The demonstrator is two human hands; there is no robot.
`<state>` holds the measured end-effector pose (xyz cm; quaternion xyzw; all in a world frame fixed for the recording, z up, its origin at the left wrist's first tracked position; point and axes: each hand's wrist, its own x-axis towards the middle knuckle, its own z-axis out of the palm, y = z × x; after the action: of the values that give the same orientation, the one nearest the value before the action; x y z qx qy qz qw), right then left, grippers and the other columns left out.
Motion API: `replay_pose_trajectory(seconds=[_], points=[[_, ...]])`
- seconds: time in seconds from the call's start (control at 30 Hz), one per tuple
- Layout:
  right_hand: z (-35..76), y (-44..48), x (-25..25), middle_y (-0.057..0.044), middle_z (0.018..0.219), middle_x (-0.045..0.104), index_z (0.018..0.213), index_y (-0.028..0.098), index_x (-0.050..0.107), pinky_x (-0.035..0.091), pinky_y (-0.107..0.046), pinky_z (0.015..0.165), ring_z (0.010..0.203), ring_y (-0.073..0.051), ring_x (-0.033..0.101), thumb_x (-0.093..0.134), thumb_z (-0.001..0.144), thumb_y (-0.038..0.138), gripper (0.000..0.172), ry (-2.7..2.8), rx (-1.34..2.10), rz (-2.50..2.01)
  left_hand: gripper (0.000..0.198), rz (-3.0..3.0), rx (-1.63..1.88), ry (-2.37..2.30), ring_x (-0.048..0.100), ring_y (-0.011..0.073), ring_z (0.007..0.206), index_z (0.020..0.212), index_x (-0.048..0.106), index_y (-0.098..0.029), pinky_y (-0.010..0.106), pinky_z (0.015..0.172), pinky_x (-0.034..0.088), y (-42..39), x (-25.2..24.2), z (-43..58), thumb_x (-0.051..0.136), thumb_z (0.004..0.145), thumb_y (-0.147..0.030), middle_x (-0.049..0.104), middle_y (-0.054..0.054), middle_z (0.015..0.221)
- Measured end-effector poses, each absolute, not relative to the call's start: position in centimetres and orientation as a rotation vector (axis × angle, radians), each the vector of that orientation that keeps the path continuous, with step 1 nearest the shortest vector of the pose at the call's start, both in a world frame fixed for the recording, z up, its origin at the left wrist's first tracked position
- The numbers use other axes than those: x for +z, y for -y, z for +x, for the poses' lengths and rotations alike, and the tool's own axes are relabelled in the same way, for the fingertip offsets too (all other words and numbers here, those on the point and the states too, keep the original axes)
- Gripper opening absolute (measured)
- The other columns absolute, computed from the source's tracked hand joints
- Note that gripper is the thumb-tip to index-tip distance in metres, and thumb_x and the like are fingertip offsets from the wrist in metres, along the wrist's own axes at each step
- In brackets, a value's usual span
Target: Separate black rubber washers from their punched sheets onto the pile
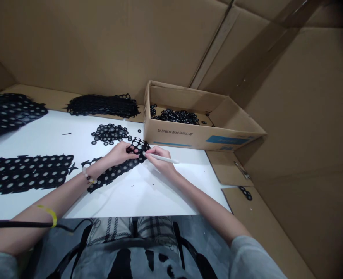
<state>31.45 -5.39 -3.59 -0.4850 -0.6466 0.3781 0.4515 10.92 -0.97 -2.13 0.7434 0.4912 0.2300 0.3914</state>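
Note:
My left hand (120,152) grips the far end of a black rubber sheet (116,170) full of round holes, lifting that end off the white table (148,193). My right hand (161,161) pinches a thin white stick (164,158) like a pen, its tip against the sheet's raised end. A loose heap of black rings (110,133) lies just beyond my left hand.
A cardboard box (194,133) holding more black rings (174,115) stands at the back right. Another punched sheet (26,172) lies at the left, more sheets (9,112) at the far left, and a stack (102,104) at the back. Cardboard walls (290,135) surround the table.

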Motion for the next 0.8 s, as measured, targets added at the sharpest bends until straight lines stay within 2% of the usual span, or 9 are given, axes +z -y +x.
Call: replay_pose_trajectory(seconds=[0.3,0.4,0.53,0.8], points=[[30.8,5.9,-3.4,-0.002,0.078,0.069,0.079,0.02,0.066,0.045,-0.026,0.063,0.071,-0.016,0.063,0.061,0.082,0.037,0.018,1.623,0.843,-1.227,0.032,1.879,0.56,-1.173,0.059,0.0179,0.069,0.082,0.069,-0.015,0.027,0.063,0.043,1.1,-1.7,11.0,0.07,0.068,-0.045,0.07,0.0,0.076],[31.0,5.8,-3.3,-0.002,0.079,0.069,0.08,0.02,0.066,0.046,-0.027,0.065,0.072,-0.017,0.063,0.06,0.082,0.038,0.018,1.621,0.825,-1.236,0.036,1.919,0.499,-1.182,0.062,0.0197,0.073,0.086,0.07,-0.017,0.027,0.066,0.045,0.3,-1.7,10.2,0.073,0.064,-0.045,0.072,0.001,0.081],[31.3,5.8,-3.1,-0.003,0.079,0.069,0.079,0.02,0.066,0.047,-0.028,0.067,0.073,-0.017,0.063,0.061,0.082,0.037,0.018,1.609,0.813,-1.249,0.032,1.919,0.367,-1.295,0.065,0.0224,0.073,0.077,0.069,-0.018,0.028,0.067,0.046,-0.5,-1.6,9.3,0.078,0.056,-0.041,0.072,0.001,0.073],[31.3,6.2,-2.7,-0.004,0.079,0.069,0.078,0.019,0.064,0.049,-0.028,0.066,0.073,-0.018,0.064,0.064,0.079,0.036,0.017,1.579,0.898,-1.183,0.036,1.792,0.431,-1.136,0.067,0.0248,0.085,0.084,0.072,-0.018,0.031,0.077,0.049,0.1,-2.0,9.9,0.075,0.061,-0.045,0.075,0.002,0.085]])
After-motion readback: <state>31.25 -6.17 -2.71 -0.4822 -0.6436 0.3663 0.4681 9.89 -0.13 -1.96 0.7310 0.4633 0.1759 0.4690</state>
